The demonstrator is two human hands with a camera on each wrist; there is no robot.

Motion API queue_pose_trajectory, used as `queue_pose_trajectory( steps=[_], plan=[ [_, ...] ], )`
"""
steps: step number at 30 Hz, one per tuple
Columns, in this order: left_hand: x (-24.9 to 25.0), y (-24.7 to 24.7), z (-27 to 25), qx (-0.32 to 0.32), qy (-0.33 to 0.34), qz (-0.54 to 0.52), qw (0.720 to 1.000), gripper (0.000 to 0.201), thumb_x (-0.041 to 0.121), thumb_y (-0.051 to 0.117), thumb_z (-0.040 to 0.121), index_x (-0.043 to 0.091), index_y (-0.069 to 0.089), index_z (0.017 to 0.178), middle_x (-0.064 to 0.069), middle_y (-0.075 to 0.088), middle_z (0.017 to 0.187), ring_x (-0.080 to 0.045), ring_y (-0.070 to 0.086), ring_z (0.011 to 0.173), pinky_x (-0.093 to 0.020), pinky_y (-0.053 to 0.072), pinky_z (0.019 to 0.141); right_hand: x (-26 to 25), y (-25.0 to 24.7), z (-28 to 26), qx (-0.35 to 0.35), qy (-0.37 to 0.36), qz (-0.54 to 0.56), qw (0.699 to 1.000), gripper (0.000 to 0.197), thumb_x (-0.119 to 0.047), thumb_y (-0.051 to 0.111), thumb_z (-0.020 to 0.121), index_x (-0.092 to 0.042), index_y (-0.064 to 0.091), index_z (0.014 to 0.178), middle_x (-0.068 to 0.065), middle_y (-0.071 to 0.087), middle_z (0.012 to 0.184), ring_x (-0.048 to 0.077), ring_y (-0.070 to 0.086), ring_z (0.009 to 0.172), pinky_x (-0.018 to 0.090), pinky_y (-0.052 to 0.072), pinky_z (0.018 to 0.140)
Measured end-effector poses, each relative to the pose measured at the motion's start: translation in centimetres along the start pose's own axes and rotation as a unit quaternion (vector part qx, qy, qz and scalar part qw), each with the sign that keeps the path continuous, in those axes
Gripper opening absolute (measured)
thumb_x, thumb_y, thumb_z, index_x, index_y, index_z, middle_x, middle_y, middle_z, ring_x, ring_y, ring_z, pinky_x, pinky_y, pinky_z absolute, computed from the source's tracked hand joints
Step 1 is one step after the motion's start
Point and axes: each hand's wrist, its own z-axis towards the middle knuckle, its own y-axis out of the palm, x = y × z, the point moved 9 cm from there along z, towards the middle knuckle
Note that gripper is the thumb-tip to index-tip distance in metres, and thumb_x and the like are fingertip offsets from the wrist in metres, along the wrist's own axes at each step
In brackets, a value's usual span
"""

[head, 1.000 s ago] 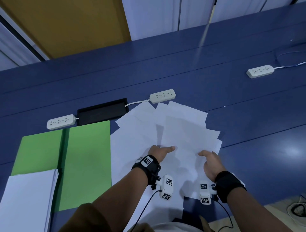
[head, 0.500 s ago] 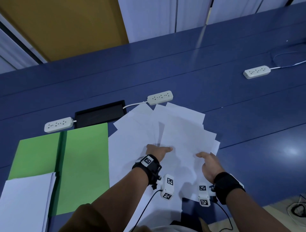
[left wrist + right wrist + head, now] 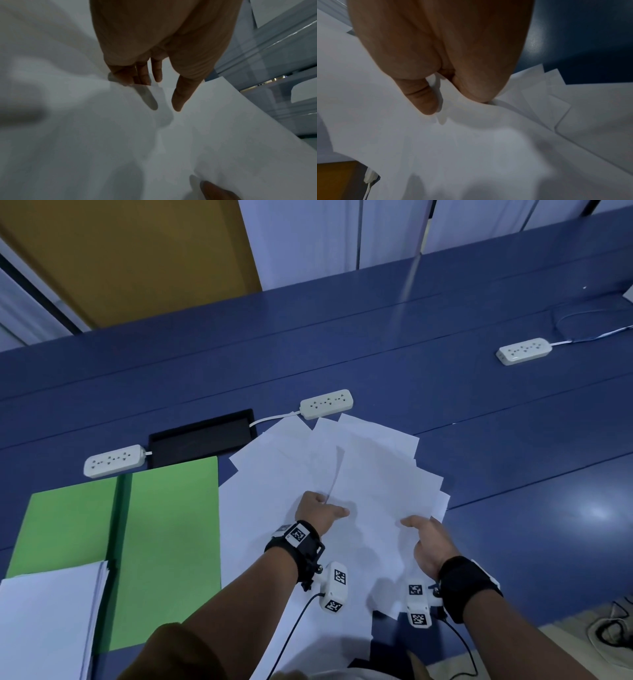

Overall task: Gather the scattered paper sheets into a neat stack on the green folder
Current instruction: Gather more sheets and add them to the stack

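While both hands work the fan of paper sheets (image 3: 370,474) near the desk's (image 3: 513,440) front edge, the left hand (image 3: 317,510) tucks its fingers (image 3: 137,75) under a sheet's edge, thumb on top, pinching it. The right hand (image 3: 428,537) pinches the sheets' right side likewise. Beside them, touching, lies the green folder (image 3: 171,525), already bearing a stack (image 3: 48,611). Risk here: loose lower sheets could slip out and skew, since only some are gripped.
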Motion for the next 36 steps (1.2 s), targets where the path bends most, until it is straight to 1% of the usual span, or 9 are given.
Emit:
queue_pose_trajectory(
  steps=[5, 12, 15, 19, 21, 23, 25, 29, 36],
  plan=[
    [0.5, -0.4, -0.7, 0.02, -0.004, -0.042, 0.999, 0.097, 0.029, 0.093, 0.07, 0.022, 0.033, 0.146, -0.009, 0.046, 0.141, -0.03, 0.055, 0.121, -0.04, 0.049, 0.096, -0.8, 0.2, -0.8, -0.002, -0.007, -0.021, 1.0, 0.032, 0.009, 0.044, 0.102, -0.002, 0.067, 0.122, -0.002, 0.067, 0.115, 0.021, 0.055, 0.115, 0.023, 0.035, 0.1],
    [0.7, 0.4, -0.5, -0.039, -0.027, -0.089, 0.995, 0.119, 0.035, 0.095, 0.056, 0.012, 0.028, 0.152, -0.013, 0.055, 0.138, -0.036, 0.061, 0.126, -0.05, 0.052, 0.106, -0.7, 0.0, -0.7, -0.005, -0.008, -0.018, 1.0, 0.03, 0.006, 0.046, 0.103, -0.006, 0.065, 0.122, -0.004, 0.066, 0.111, 0.02, 0.054, 0.113, 0.023, 0.034, 0.099],
    [1.1, 0.7, -0.5, -0.068, -0.018, -0.08, 0.994, 0.102, 0.039, 0.096, 0.043, 0.001, 0.061, 0.132, -0.009, 0.073, 0.118, -0.028, 0.072, 0.105, -0.045, 0.058, 0.099, -0.4, -0.2, -0.1, -0.004, -0.012, -0.029, 0.999, 0.029, 0.006, 0.046, 0.102, -0.006, 0.066, 0.12, -0.004, 0.065, 0.111, 0.021, 0.054, 0.114, 0.024, 0.035, 0.1],
    [1.0, 1.5, -1.5, -0.126, -0.023, -0.069, 0.989, 0.036, 0.021, 0.091, 0.076, 0.005, 0.075, 0.105, 0.0, 0.075, 0.079, -0.009, 0.067, 0.055, -0.016, 0.051, 0.05, 0.1, -0.3, 0.5, -0.006, -0.014, -0.043, 0.999, 0.033, 0.007, 0.045, 0.102, -0.006, 0.067, 0.121, -0.001, 0.065, 0.118, 0.019, 0.053, 0.115, 0.022, 0.034, 0.1],
    [1.2, 1.9, -1.5, -0.112, -0.005, -0.047, 0.993, 0.038, 0.03, 0.092, 0.075, 0.01, 0.074, 0.102, -0.003, 0.078, 0.096, -0.014, 0.073, 0.077, -0.025, 0.06, 0.072, 0.2, -0.4, 0.8, -0.004, -0.013, -0.033, 0.999, 0.03, 0.005, 0.048, 0.101, -0.005, 0.068, 0.121, 0.0, 0.066, 0.118, 0.021, 0.055, 0.115, 0.024, 0.035, 0.099],
    [1.5, 2.5, -1.2, -0.08, 0.021, 0.032, 0.996, 0.067, 0.059, 0.094, 0.051, 0.02, 0.075, 0.102, -0.003, 0.072, 0.117, -0.023, 0.07, 0.103, -0.041, 0.059, 0.095, 0.2, -0.2, 0.8, -0.001, -0.011, -0.01, 1.0, 0.027, 0.002, 0.052, 0.1, -0.004, 0.067, 0.122, 0.001, 0.067, 0.117, 0.022, 0.056, 0.116, 0.025, 0.036, 0.097],
    [1.5, 3.9, -0.4, -0.082, 0.045, 0.047, 0.995, 0.075, 0.069, 0.092, 0.034, 0.028, 0.077, 0.095, 0.001, 0.071, 0.117, -0.023, 0.07, 0.106, -0.042, 0.059, 0.096, 0.2, 0.0, 0.9, -0.005, -0.01, -0.002, 1.0, 0.025, -0.001, 0.056, 0.099, -0.006, 0.069, 0.12, 0.004, 0.07, 0.122, 0.022, 0.06, 0.116, 0.026, 0.041, 0.095],
    [4.3, 6.8, -3.6, -0.19, 0.103, -0.032, 0.976, 0.071, 0.052, 0.098, 0.049, 0.03, 0.075, 0.112, 0.008, 0.078, 0.112, -0.016, 0.074, 0.106, -0.042, 0.058, 0.1, 0.3, 0.2, 0.8, -0.015, -0.006, 0.037, 0.999, 0.026, -0.003, 0.057, 0.098, -0.012, 0.071, 0.118, 0.004, 0.074, 0.121, 0.017, 0.066, 0.111, 0.024, 0.048, 0.085],
    [4.2, 7.5, -3.5, -0.208, 0.047, -0.11, 0.971, 0.136, 0.065, 0.1, 0.042, 0.066, 0.016, 0.148, 0.008, 0.037, 0.159, -0.021, 0.049, 0.14, -0.05, 0.045, 0.113, 0.3, 0.7, 0.8, -0.035, -0.003, 0.089, 0.995, 0.03, -0.003, 0.06, 0.095, -0.017, 0.072, 0.119, 0.001, 0.078, 0.119, 0.02, 0.068, 0.115, 0.031, 0.05, 0.099]
  ],
)
